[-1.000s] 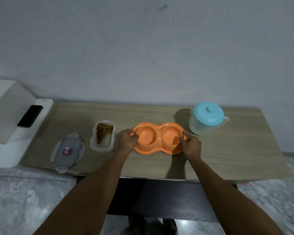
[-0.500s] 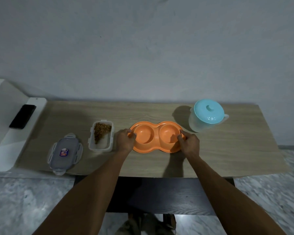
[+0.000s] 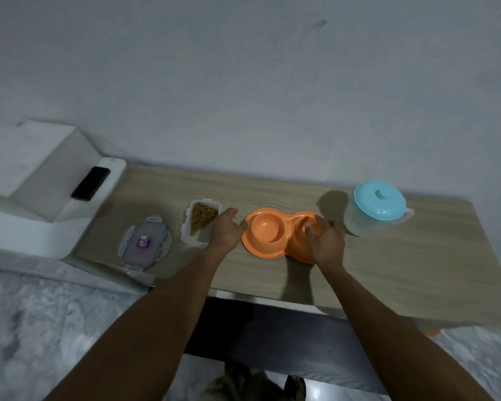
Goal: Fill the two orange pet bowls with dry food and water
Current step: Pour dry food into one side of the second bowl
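An orange double pet bowl (image 3: pixel 268 231) lies on the wooden table (image 3: pixel 402 270), and both of its cups look empty. My left hand (image 3: pixel 225 230) hovers at the bowl's left end with relaxed fingers, its thumb close to the rim. Loosely curled and holding nothing, my right hand (image 3: pixel 325 240) is over the right cup and hides part of it. Just left of my left hand is a clear open container of brown dry food (image 3: pixel 200 222). A clear pitcher with a light blue lid (image 3: pixel 377 210) stands right of the bowl.
The container's clear clip lid (image 3: pixel 144 243) lies near the table's left front corner. A white box (image 3: pixel 32 157) with a black phone (image 3: pixel 91 183) on it adjoins the table on the left. A wall runs directly behind the table.
Both hands gripped the bowl's ends before and have now come off it. The left hand drew slightly left; the right hand rose over the right cup. The view tilted.
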